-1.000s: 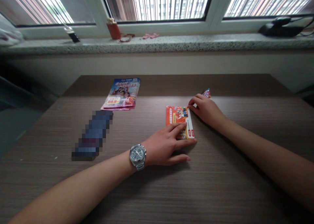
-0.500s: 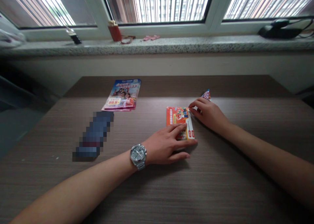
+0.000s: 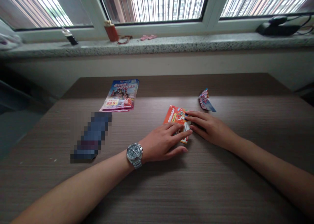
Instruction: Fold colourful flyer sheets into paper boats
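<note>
A small orange and white printed leaflet (image 3: 172, 113) lies tilted on the brown table (image 3: 196, 188). My left hand (image 3: 164, 142), with a silver watch on the wrist, rests over its lower part, fingers spread. From the right, my right hand (image 3: 211, 127) lies palm down with its fingertips on the leaflet's right edge, its fingers stretched out. Beyond the right hand stands a small folded colourful paper (image 3: 206, 100), touched by neither hand.
Pink and blue flyers (image 3: 122, 94) lie stacked at the back left, with a pixelated dark blue object (image 3: 93, 135) in front of them. On the granite sill (image 3: 171, 46) are a red container (image 3: 111, 31), small pink items and a black device (image 3: 278, 28).
My right hand has come down and left from beside the folded paper, uncovering it, and now touches the leaflet. The leaflet has turned clockwise. The whole view has shifted slightly.
</note>
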`<state>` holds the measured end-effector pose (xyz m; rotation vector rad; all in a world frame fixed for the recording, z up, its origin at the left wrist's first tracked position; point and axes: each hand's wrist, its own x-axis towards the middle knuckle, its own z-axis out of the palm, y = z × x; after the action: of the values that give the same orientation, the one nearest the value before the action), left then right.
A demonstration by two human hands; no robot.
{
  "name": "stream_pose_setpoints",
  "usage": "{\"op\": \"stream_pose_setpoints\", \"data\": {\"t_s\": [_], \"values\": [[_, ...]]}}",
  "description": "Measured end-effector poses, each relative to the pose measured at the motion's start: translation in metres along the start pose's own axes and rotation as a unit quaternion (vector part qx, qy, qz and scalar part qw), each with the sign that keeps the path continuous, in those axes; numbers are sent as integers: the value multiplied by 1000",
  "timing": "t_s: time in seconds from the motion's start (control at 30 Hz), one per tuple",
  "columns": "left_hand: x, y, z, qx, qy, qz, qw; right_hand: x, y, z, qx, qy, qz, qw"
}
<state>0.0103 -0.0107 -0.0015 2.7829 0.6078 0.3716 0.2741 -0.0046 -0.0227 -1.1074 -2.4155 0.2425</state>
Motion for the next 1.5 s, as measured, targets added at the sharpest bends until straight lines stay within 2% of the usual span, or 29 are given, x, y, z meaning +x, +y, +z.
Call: {"op": "stream_pose_setpoints", "data": {"t_s": [0.2, 0.5, 0.63, 0.83, 1.27, 1.5], "values": [[0, -7, -1, 1, 16, 11, 1000, -1, 3, 4, 54, 6, -2, 999], [1, -14, -2, -34, 20, -9, 999, -2, 5, 4, 67, -4, -7, 998], [1, -14, 0, -8, 38, -18, 999, -3, 2, 0, 81, 2, -46, 996], [1, -15, -1, -1, 42, -45, 998, -5, -1, -1, 72, -26, -99, 992], [0, -21, -4, -31, 35, -23, 999, -3, -2, -4, 126, -17, -75, 989], [1, -20, -4, -26, 57, -39, 997, -4, -2, -4, 116, -26, -84, 989]]}}
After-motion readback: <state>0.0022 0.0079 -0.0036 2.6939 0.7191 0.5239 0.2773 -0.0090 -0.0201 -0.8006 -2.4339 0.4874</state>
